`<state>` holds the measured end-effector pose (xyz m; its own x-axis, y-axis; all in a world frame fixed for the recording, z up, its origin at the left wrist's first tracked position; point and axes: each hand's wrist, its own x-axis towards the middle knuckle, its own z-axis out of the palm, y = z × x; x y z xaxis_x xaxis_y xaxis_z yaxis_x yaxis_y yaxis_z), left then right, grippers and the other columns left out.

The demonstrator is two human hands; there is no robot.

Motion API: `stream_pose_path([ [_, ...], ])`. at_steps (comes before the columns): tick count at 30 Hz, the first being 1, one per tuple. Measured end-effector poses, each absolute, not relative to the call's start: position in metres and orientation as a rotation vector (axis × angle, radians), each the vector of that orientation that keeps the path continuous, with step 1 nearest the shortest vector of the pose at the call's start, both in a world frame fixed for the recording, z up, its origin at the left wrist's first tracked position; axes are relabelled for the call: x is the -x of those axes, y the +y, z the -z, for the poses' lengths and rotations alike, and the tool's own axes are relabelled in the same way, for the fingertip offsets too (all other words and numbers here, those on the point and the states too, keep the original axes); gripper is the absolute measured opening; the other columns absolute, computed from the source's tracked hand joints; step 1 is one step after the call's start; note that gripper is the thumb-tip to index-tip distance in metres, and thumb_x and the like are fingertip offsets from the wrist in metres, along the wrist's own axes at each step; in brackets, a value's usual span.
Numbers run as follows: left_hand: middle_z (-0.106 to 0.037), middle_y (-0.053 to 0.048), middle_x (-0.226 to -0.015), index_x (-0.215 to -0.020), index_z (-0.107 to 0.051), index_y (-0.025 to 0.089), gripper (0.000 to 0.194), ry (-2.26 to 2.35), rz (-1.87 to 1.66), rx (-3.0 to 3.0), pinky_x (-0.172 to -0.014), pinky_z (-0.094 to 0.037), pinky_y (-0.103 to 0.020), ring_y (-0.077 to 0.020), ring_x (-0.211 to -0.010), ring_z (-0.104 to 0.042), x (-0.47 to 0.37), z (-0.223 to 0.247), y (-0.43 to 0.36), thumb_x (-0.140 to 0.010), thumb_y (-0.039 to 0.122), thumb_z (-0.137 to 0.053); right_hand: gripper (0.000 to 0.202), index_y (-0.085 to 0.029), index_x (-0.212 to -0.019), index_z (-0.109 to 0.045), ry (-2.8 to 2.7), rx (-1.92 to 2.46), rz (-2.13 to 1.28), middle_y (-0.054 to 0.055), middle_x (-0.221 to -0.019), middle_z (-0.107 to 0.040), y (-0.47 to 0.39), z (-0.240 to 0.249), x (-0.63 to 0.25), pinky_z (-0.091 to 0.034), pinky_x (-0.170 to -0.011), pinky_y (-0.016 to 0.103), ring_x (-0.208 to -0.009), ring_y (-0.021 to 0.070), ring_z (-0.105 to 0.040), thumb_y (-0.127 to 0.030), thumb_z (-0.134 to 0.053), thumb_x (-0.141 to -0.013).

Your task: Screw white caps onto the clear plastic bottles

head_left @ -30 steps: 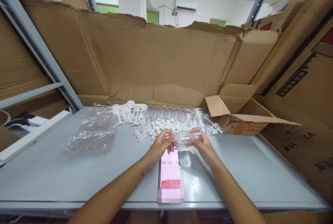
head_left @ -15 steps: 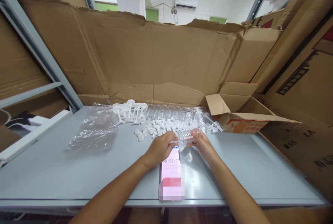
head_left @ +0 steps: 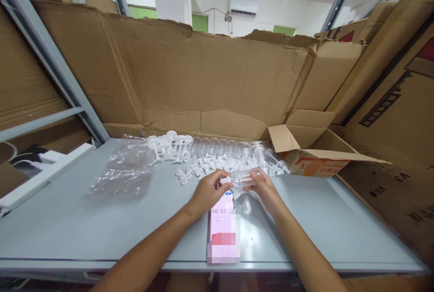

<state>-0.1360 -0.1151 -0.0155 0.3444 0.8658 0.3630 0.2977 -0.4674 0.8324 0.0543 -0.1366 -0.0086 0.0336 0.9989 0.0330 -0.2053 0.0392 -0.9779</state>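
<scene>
My right hand (head_left: pixel 263 189) grips a small clear ribbed plastic bottle (head_left: pixel 244 176), held sideways above the grey table (head_left: pixel 68 228). My left hand (head_left: pixel 209 189) pinches a white cap (head_left: pixel 224 180) at the bottle's left end. Just beyond my hands lies a scatter of white caps (head_left: pixel 206 165). Behind it stands a row of clear ribbed bottles (head_left: pixel 220 146), with white long-stemmed plastic parts (head_left: pixel 169 145) to their left.
A phone (head_left: pixel 223 228) showing a timer lies on the table under my hands. Crumpled clear plastic bags (head_left: pixel 124 172) lie at the left. An open cardboard box (head_left: pixel 315 156) lies at the right. Cardboard sheets (head_left: pixel 190 75) wall in the back and sides.
My left hand dipped toward the caps and came back to the bottle's left end with a white cap. The right hand kept the bottle almost still.
</scene>
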Motion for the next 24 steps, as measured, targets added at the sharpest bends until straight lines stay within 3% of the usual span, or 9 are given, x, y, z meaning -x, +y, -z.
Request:
stream_pose_path([
  [9,-0.06,-0.001,-0.086,-0.09,-0.059,0.021,0.017,1.003,-1.2,-1.875,-0.064,-0.043,-0.024,-0.011,-0.067,-0.052,0.1351,0.0221,-0.1106,-0.074,0.027,-0.058,0.033,-0.023,-0.083,-0.049,-1.105,0.966,-1.192,-0.002,-0.071,-0.061,-0.1383,0.0075,-0.0522,-0.045,-0.065,0.032,-0.061,0.0151,-0.058,-0.038,-0.07,-0.063],
  [16,-0.059,-0.006,-0.095,-0.088,-0.058,0.02,0.014,0.774,-1.382,-2.053,-0.065,-0.044,-0.024,-0.0164,-0.091,-0.055,0.1343,0.0173,-0.1167,-0.075,0.014,-0.055,0.029,-0.022,-0.079,-0.049,-1.018,0.911,-1.357,0.0,-0.071,-0.061,-0.1378,0.0099,-0.0521,-0.047,-0.066,0.033,-0.066,0.0173,-0.061,-0.041,-0.067,-0.066],
  [24,-0.059,-0.005,-0.091,-0.092,-0.056,0.02,0.014,0.821,-1.394,-1.998,-0.071,-0.046,-0.028,-0.0118,-0.073,-0.055,0.1345,0.02,-0.1163,-0.078,0.022,-0.055,0.026,-0.022,-0.081,-0.05,-0.98,0.874,-1.423,0.0,-0.074,-0.063,-0.1391,0.008,-0.0502,-0.047,-0.066,0.031,-0.07,0.018,-0.064,-0.039,-0.066,-0.069],
])
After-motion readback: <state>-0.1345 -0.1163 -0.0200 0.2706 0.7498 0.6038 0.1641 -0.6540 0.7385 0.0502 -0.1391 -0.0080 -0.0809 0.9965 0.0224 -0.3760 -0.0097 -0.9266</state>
